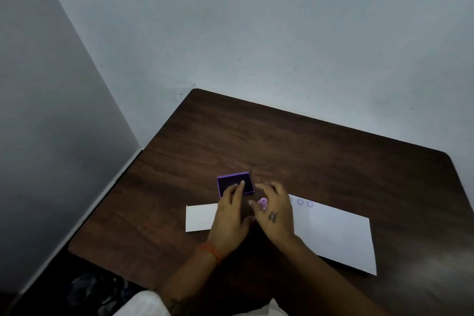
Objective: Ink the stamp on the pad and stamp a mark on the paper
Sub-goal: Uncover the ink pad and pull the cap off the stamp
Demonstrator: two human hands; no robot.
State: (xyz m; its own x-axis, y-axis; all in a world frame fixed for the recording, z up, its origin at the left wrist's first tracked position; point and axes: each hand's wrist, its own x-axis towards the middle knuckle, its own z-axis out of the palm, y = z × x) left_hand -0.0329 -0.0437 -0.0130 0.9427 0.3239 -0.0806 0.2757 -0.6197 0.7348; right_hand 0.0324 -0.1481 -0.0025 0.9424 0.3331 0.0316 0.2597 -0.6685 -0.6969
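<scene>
Head view: the right hand [275, 209] held the stamp [263, 203], fingers clamped on it, its long axis roughly upright, handle end toward the camera. The ink pad [235, 184] lay just beyond and left, on the table [333, 161]. The left hand [230, 215] had fingers apart, one fingertip over the pad. The paper [338, 236] showed 2 ring marks [305, 203].
</scene>
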